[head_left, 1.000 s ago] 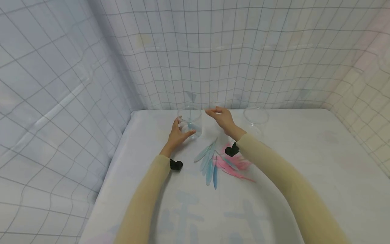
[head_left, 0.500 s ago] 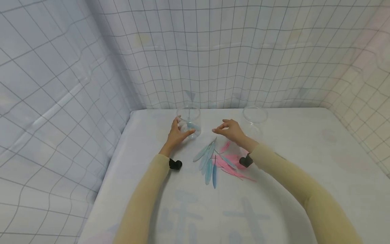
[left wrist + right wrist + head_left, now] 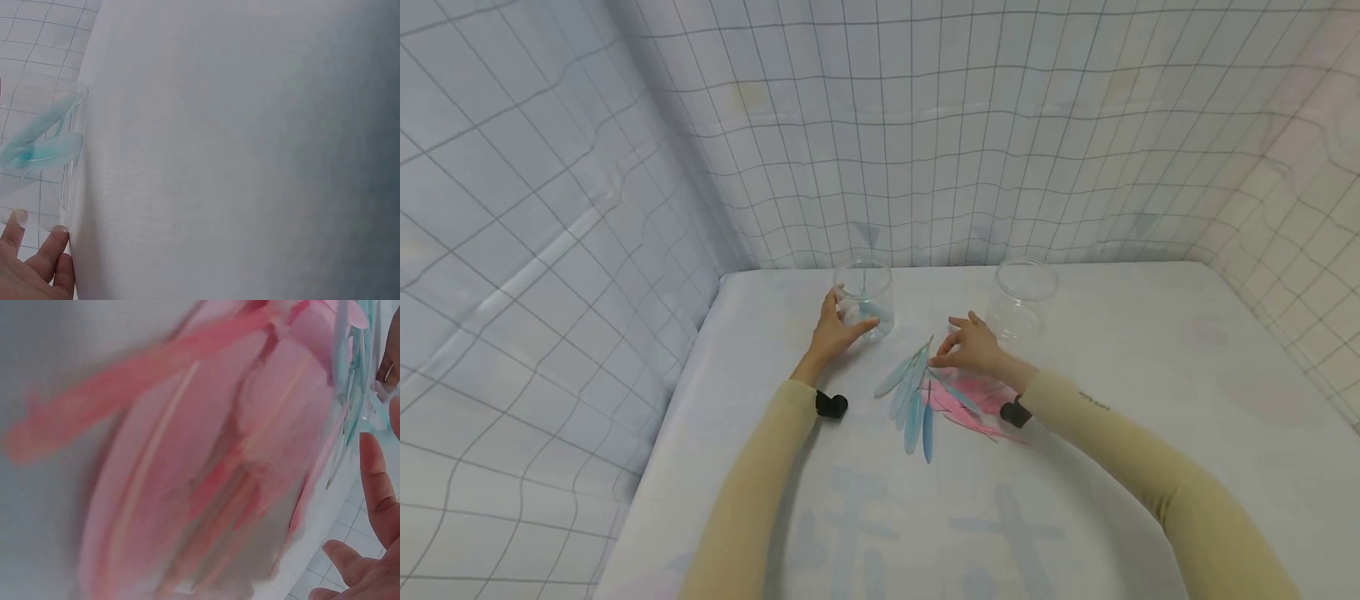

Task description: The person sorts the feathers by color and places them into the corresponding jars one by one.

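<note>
My left hand (image 3: 835,335) holds a clear jar (image 3: 887,293) by its side, fingers behind and thumb in front. Light-blue feathers (image 3: 47,152) lie inside this jar. My right hand (image 3: 976,347) is low over the table, thumb and index finger close to the quill ends of a fan of blue feathers (image 3: 913,421). Nothing shows between its fingers, and contact with the feathers cannot be made out. Pink feathers (image 3: 973,422) lie partly under the right wrist; they fill much of the right wrist view, where some fingers (image 3: 377,484) look extended.
A second clear jar (image 3: 1026,310) stands behind the right hand, with no feathers visible in it. The white-covered table (image 3: 880,533) meets a grid-patterned cloth (image 3: 925,142) at the back, with more such cloth at both sides.
My right hand has come from beside the held jar's rim down and toward me, to the blue feathers' quill ends. The left hand stays on the jar.
</note>
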Motion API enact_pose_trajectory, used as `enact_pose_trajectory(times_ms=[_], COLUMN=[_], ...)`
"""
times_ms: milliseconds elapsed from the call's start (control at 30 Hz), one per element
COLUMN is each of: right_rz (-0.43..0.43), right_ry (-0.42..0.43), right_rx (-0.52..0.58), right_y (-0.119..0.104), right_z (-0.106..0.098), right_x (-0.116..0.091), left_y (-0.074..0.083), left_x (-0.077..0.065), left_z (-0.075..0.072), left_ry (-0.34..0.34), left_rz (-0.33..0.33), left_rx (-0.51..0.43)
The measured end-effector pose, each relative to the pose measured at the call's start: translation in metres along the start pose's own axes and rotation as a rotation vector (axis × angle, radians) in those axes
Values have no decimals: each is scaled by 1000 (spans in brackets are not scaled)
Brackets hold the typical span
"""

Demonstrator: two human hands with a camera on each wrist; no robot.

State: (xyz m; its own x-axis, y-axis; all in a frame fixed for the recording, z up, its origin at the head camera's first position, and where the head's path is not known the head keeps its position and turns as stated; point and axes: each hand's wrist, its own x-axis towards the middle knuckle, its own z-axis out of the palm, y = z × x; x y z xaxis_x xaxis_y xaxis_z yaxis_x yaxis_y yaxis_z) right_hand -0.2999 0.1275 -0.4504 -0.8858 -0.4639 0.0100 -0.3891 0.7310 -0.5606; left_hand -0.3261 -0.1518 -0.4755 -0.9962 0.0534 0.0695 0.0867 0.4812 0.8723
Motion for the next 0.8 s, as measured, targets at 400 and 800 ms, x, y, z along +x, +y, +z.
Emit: enact_pose_trajectory(times_ms=[400, 800], right_rz=[44, 59], right_ry=[-36, -32], right_rx=[-67, -79], right_y=[-5, -5], right_z=[7, 12], right_x=[-12, -9], left_y=[1, 0], left_x=[0, 2], left_z=[0, 0], left_ry=[-8, -9], left_rz=[-11, -14], left_rx=[-5, -28])
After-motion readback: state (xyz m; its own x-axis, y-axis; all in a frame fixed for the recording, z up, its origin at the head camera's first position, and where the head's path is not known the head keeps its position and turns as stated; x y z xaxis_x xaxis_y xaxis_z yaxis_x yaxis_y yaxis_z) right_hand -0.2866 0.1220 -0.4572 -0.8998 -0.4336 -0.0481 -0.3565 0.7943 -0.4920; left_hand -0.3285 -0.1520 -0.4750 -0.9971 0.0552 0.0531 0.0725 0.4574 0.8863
